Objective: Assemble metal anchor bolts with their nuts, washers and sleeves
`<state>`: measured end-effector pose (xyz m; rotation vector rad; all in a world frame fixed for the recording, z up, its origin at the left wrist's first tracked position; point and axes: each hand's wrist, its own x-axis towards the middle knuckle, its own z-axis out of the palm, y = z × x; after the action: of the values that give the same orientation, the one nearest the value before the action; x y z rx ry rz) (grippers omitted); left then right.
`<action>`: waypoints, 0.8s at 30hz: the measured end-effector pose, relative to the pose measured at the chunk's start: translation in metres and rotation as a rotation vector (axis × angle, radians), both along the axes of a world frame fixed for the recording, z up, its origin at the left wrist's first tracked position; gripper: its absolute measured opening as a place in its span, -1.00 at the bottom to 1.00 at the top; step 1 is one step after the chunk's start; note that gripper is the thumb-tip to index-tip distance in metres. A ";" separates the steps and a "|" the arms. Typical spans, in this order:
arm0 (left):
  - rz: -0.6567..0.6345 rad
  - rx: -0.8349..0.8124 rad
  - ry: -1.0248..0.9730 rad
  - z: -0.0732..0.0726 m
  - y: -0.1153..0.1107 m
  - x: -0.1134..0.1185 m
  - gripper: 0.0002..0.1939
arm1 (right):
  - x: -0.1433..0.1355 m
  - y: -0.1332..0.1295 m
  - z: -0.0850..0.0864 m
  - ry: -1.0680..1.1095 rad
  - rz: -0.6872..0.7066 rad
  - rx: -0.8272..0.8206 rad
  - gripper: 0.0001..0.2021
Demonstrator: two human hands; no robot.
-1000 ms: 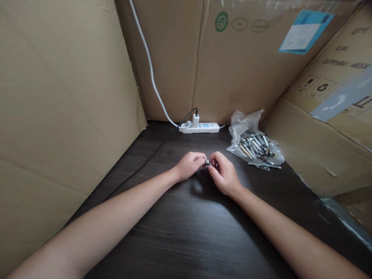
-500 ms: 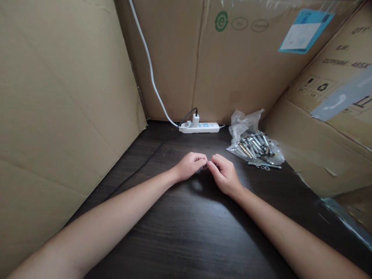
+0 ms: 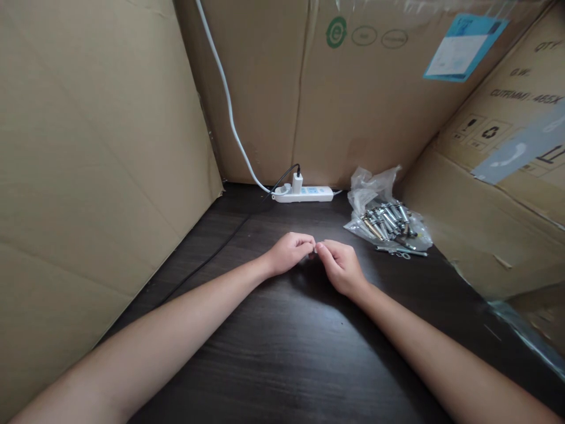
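Just above the middle of the dark tabletop [image 3: 265, 330], my left hand [image 3: 291, 253] is closed, thumb against curled fingers. My right hand [image 3: 341, 266] faces it, also closed in a pinch, the fingertips of both hands meeting. A tiny pale bit shows between the fingertips, too small to name. Behind and to the right lies a clear plastic bag [image 3: 373, 184] with several metal bolts [image 3: 388, 219] on it. A long metal rod [image 3: 417, 252] and small washers [image 3: 402, 255] lie at its front edge.
A white power strip [image 3: 309, 195] with a plugged-in adapter [image 3: 297, 184] lies at the back. A black cable [image 3: 220, 247] runs from it to the front left; a white cord [image 3: 227, 97] rises behind. Cardboard walls [image 3: 110, 147] enclose the left, back and right.
The fingers of my right hand have curled in closer to the thumb, and its fingertips have shifted slightly. My left hand has hardly moved.
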<state>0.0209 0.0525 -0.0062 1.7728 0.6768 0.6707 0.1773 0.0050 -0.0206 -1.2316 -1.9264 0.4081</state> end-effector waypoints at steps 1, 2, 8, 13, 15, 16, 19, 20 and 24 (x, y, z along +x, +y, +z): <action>0.000 -0.003 -0.003 0.000 0.000 0.000 -0.76 | 0.000 0.000 0.000 0.012 -0.012 0.000 -0.63; -0.002 -0.004 -0.007 0.000 0.000 0.000 -0.76 | 0.000 0.000 -0.001 0.021 -0.025 0.010 -0.64; 0.006 0.012 0.006 0.001 0.000 0.000 -0.76 | 0.001 -0.001 0.001 0.022 -0.024 0.091 -0.87; 0.003 0.023 0.004 0.001 -0.001 0.000 -0.76 | 0.000 -0.001 0.002 -0.007 -0.001 0.067 -0.79; 0.000 0.022 0.000 0.001 -0.001 0.000 -0.76 | 0.001 -0.001 0.001 -0.011 0.011 0.040 -0.69; -0.001 0.018 0.000 0.001 -0.001 0.000 -0.76 | 0.001 0.000 0.001 -0.009 0.013 0.029 -0.65; 0.002 0.019 -0.001 0.002 -0.002 0.000 -0.75 | 0.001 0.000 -0.001 0.009 -0.016 0.047 -0.64; 0.001 0.022 -0.002 0.002 -0.002 0.000 -0.75 | 0.001 0.000 -0.001 0.017 -0.036 0.065 -0.68; 0.007 0.029 0.001 0.003 -0.002 0.000 -0.77 | 0.001 -0.001 0.000 0.043 -0.071 0.100 -0.92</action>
<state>0.0208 0.0506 -0.0029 1.7986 0.6772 0.6871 0.1779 0.0039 -0.0208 -1.2121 -1.8387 0.2953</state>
